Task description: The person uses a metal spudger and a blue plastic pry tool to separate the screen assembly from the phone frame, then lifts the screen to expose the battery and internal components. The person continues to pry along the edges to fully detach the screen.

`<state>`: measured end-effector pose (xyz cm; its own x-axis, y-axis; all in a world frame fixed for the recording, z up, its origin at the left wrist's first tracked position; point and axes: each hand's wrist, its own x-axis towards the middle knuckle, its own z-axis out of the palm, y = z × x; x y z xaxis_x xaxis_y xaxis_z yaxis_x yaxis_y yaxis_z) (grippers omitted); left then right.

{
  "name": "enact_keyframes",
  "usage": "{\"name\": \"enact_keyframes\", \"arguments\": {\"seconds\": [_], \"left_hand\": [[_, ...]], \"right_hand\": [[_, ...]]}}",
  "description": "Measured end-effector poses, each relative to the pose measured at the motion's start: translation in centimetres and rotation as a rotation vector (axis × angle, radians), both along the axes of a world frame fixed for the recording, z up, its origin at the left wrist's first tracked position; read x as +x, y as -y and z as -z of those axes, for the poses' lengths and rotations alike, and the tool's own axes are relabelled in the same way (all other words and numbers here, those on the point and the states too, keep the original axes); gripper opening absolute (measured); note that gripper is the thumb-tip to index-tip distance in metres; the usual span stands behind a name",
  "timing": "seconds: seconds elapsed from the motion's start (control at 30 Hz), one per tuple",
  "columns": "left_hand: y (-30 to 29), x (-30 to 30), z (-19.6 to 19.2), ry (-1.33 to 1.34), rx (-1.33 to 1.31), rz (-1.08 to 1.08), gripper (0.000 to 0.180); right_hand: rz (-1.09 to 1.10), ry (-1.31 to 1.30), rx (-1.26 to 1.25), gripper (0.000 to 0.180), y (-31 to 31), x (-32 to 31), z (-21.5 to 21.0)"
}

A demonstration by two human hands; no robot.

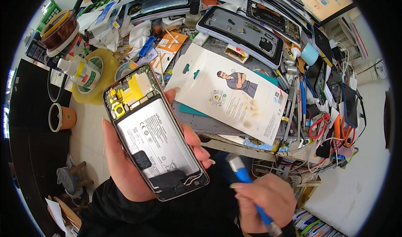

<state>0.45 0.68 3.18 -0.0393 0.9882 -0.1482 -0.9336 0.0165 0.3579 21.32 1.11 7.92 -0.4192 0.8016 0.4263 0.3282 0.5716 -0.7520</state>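
Note:
An opened smartphone (155, 130) lies tilted in my left hand (121, 165), its back cover off. Thumb and fingers clasp its two long sides. Inside, a silver battery (161, 142) fills the middle, and yellow film covers part of the board (133, 90) near the cameras. Thin coloured wires (192, 179) show at the bottom end. My right hand (270, 199), slightly blurred, is closed round a blue-handled tool with silver metal ends (242, 175). That tool points up and left, apart from the phone. Its exact kind is not clear.
Beyond the phone, a white cardboard package (234, 90) rests on the cluttered bench. Phone housings (243, 31) are stacked behind it. Hand tools (302, 107) and cables (320, 126) crowd the right side. At left stand a white bottle (86, 73) and an orange bin (63, 117).

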Motion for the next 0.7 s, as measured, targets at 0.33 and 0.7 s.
{"name": "enact_keyframes", "arguments": {"seconds": [0.33, 0.7], "left_hand": [[-0.2, 0.1, 0.0, 0.019, 0.029, 0.055, 0.096], [-0.2, -0.2, 1.9, 0.032, 0.11, 0.046, 0.11]], "right_hand": [[-0.058, -0.068, -0.056, 0.012, 0.0, 0.6, -0.1], [-0.408, -0.061, 0.01, 0.021, 0.7, -1.2, 2.1]]}}
